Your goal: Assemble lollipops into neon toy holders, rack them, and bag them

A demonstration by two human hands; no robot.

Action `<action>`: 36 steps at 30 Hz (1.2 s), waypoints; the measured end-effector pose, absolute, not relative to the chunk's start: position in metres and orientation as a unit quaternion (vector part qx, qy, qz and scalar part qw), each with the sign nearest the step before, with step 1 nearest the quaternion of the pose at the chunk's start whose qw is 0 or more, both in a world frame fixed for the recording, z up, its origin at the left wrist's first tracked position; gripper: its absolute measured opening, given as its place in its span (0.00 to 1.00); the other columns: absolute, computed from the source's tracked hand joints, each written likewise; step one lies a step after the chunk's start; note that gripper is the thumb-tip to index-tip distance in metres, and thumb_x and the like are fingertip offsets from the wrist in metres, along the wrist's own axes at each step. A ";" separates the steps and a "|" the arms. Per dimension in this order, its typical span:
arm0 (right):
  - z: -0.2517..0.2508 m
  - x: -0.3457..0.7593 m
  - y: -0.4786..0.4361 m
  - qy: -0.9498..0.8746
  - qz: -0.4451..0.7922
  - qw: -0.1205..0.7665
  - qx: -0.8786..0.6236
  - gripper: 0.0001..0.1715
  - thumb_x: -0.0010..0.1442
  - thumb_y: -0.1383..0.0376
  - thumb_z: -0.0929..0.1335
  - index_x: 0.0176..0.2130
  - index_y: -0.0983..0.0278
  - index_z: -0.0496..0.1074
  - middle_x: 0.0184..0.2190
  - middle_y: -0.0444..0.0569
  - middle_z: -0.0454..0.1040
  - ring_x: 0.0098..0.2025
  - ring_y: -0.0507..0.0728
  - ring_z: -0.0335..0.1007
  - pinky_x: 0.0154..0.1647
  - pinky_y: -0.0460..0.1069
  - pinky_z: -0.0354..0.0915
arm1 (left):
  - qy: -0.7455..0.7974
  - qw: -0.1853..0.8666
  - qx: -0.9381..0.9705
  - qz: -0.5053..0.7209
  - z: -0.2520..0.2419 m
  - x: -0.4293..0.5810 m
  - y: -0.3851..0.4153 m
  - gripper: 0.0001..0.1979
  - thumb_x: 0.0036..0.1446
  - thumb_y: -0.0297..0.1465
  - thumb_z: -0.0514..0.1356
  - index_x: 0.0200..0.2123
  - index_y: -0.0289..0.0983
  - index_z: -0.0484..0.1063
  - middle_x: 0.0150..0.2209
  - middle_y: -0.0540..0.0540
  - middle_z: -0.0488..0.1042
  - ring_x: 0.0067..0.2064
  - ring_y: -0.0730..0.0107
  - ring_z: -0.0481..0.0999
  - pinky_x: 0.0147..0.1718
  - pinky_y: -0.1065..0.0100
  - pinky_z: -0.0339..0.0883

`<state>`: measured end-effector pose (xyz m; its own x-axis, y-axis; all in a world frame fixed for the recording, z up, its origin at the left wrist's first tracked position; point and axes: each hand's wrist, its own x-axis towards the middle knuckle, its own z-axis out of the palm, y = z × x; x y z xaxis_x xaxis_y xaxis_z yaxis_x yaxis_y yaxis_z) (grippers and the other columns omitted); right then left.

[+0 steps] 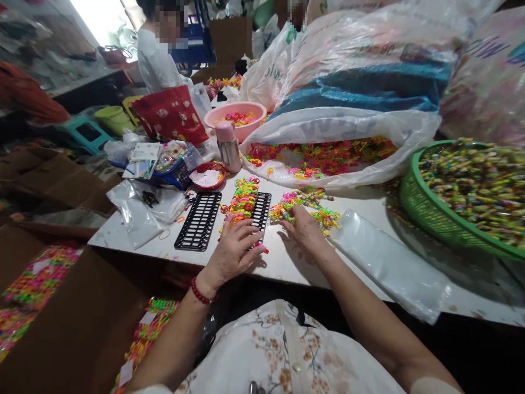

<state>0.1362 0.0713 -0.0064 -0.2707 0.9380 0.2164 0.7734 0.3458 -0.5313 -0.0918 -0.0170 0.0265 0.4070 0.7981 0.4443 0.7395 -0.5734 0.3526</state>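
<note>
left hand [233, 249] spread over racked pieces [245, 198]; right hand [307, 231] at pile [307, 198], can't tell grip

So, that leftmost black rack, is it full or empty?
Empty: the leftmost black rack has bare slots, with the white tabletop showing through.

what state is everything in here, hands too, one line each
left hand, open, fingers spread over the right rack
right hand, fingers bent at the loose pile; grip unclear
left rack, flat, slots showing
right rack, partly covered by colourful pieces
loose pile, heaped
flask, upright, capped
white sack, mouth open
green basket, heaped full
clear plastic bag, lying flat
</note>
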 end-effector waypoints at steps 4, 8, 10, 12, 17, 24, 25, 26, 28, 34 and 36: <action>-0.004 0.136 0.079 -0.781 0.157 0.198 -0.572 0.11 0.62 0.68 0.65 0.46 0.65 0.69 0.40 0.55 0.76 0.39 0.59 0.70 0.40 0.50 0.62 | 0.461 0.067 0.838 0.285 0.023 -0.088 -0.013 0.09 0.65 0.33 0.56 0.35 0.40 0.76 0.36 0.49 0.78 0.48 0.66 0.75 0.67 0.45 0.42; -0.009 0.133 0.069 -0.782 0.179 0.265 -0.535 0.11 0.61 0.70 0.64 0.44 0.66 0.71 0.39 0.56 0.75 0.40 0.60 0.70 0.43 0.51 0.62 | 0.450 0.083 0.840 0.293 0.024 -0.103 -0.012 0.10 0.64 0.32 0.56 0.31 0.38 0.73 0.32 0.50 0.76 0.42 0.68 0.75 0.64 0.47 0.50; -0.012 0.128 0.060 -0.782 0.237 0.315 -0.483 0.08 0.60 0.70 0.63 0.40 0.64 0.71 0.36 0.53 0.75 0.38 0.58 0.69 0.41 0.50 0.63 | 0.445 0.095 0.837 0.304 0.022 -0.110 -0.014 0.08 0.64 0.31 0.56 0.32 0.38 0.72 0.32 0.50 0.76 0.41 0.69 0.75 0.62 0.49 0.53; -0.015 0.117 0.050 -0.770 0.311 0.350 -0.433 0.05 0.61 0.68 0.64 0.35 0.63 0.70 0.33 0.49 0.73 0.35 0.56 0.67 0.38 0.48 0.62 | 0.454 0.098 0.821 0.334 0.018 -0.114 -0.017 0.05 0.64 0.29 0.56 0.36 0.38 0.71 0.34 0.49 0.76 0.41 0.69 0.75 0.61 0.51 0.57; -0.024 0.085 0.031 -0.722 0.479 0.348 -0.358 0.05 0.59 0.66 0.65 0.31 0.63 0.68 0.28 0.42 0.67 0.30 0.52 0.61 0.32 0.46 0.58 | 0.477 0.051 0.781 0.400 0.003 -0.115 -0.023 0.11 0.62 0.24 0.56 0.47 0.38 0.69 0.41 0.45 0.76 0.45 0.66 0.74 0.56 0.53 0.64; -0.027 0.068 0.027 -0.747 0.480 0.306 -0.342 0.07 0.61 0.67 0.63 0.32 0.64 0.69 0.27 0.41 0.67 0.29 0.50 0.58 0.32 0.45 0.56 | 0.469 0.050 0.782 0.408 0.000 -0.116 -0.022 0.10 0.59 0.22 0.58 0.44 0.39 0.71 0.40 0.44 0.76 0.46 0.63 0.73 0.51 0.54 0.69; -0.027 0.068 0.028 -0.756 0.475 0.298 -0.337 0.08 0.61 0.67 0.63 0.32 0.64 0.69 0.27 0.41 0.68 0.29 0.50 0.58 0.32 0.45 0.56 | 0.469 0.051 0.781 0.410 0.000 -0.116 -0.022 0.10 0.59 0.22 0.58 0.44 0.39 0.71 0.40 0.44 0.75 0.46 0.63 0.73 0.50 0.55 0.69; -0.027 0.069 0.029 -0.765 0.471 0.290 -0.331 0.08 0.62 0.67 0.62 0.32 0.65 0.69 0.27 0.42 0.69 0.30 0.50 0.59 0.32 0.45 0.56 | 0.470 0.050 0.779 0.412 0.001 -0.116 -0.022 0.11 0.59 0.22 0.59 0.44 0.39 0.71 0.40 0.43 0.75 0.46 0.63 0.73 0.50 0.55 0.69; -0.026 0.070 0.030 -0.780 0.460 0.280 -0.318 0.08 0.63 0.68 0.62 0.34 0.65 0.70 0.29 0.43 0.70 0.30 0.51 0.60 0.33 0.45 0.56 | 0.480 0.044 0.771 0.417 0.002 -0.116 -0.022 0.13 0.60 0.23 0.58 0.48 0.39 0.71 0.43 0.42 0.74 0.48 0.63 0.73 0.50 0.56 0.70; -0.027 0.071 0.034 -0.819 0.434 0.257 -0.274 0.07 0.59 0.73 0.64 0.38 0.65 0.71 0.35 0.47 0.74 0.36 0.53 0.65 0.39 0.46 0.61 | 0.451 0.048 0.830 0.324 0.008 -0.116 -0.022 0.26 0.63 0.24 0.55 0.63 0.43 0.61 0.60 0.42 0.69 0.65 0.58 0.61 0.61 0.49 0.58; -0.031 0.070 0.034 -0.822 0.428 0.261 -0.271 0.08 0.60 0.72 0.65 0.40 0.64 0.70 0.38 0.49 0.74 0.38 0.54 0.66 0.41 0.47 0.62 | 0.453 0.046 0.835 0.309 0.006 -0.115 -0.021 0.24 0.63 0.24 0.55 0.62 0.43 0.63 0.59 0.43 0.71 0.65 0.58 0.62 0.61 0.50 0.58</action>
<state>0.0698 0.0343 -0.0308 -0.7172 0.6683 0.1974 0.2207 0.4865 -0.8454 -0.1150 -0.0212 0.0060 0.3989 0.7848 0.4744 0.7281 -0.5855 0.3565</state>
